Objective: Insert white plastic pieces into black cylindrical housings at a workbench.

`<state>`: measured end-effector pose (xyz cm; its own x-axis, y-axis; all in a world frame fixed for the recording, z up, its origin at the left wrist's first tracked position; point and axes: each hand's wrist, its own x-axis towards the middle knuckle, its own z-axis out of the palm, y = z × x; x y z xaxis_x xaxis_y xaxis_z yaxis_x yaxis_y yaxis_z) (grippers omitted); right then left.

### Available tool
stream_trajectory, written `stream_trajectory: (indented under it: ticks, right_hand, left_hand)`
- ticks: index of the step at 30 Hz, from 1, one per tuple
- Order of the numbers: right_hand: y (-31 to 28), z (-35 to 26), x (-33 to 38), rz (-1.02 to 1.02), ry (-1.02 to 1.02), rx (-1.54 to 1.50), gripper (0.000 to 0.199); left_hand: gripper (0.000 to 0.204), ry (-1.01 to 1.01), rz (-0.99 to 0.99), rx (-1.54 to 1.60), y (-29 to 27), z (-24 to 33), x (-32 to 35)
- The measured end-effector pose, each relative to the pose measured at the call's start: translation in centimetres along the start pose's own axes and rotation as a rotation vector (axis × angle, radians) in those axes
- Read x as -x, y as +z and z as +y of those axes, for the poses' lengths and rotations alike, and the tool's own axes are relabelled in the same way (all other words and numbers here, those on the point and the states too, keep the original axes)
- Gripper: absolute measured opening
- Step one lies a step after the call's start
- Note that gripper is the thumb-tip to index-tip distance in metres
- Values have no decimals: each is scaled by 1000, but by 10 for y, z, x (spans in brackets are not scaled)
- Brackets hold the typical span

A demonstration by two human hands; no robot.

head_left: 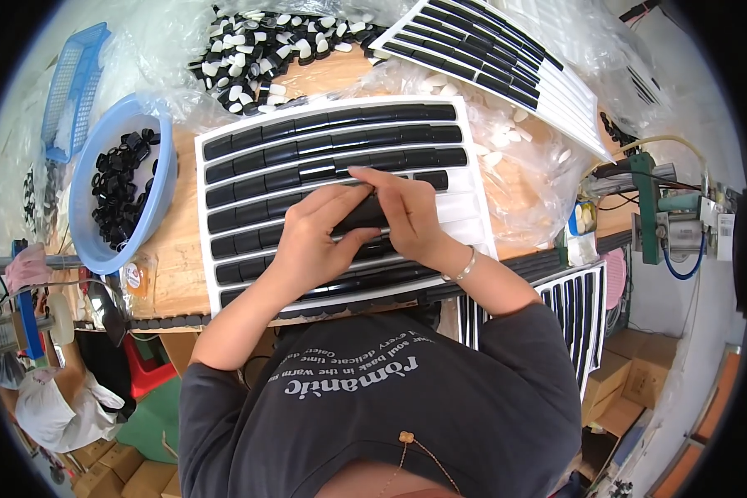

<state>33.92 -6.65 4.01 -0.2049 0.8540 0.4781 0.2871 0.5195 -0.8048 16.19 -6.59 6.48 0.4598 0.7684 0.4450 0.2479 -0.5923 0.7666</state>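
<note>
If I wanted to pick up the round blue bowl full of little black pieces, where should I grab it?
Probably grip the light blue round plastic bowl by its rim, with two hands on opposite sides. It sits upright, its wide rim is bare all round, and it holds many small black plastic pieces that could spill if it tips. Come from above on the side nearest the white ribbed tray; the far side is crowded by clear plastic bags.

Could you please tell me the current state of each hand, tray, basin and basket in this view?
left hand: gripping black part
right hand: gripping the same part
white tray: upper rows filled, right lower rows bare
blue basin: partly filled with black pieces
blue basket: contents unclear
second tray: partly filled
</note>
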Motion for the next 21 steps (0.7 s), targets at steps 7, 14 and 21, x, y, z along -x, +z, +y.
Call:
stream_trajectory:
  ticks: [7,14,21]
  right_hand:
    - [4,-11,-12,-194,625,-812,79]
    - [9,-11,-17,-132,418,-824,77]
    - [2,-5,-5,-182,363,-662,67]
  left_hand:
    - [51,104,-9,33,10,4,0]
    - [49,65,31,108,16,1,4]
    - [47,-2,33,76,16,7,10]
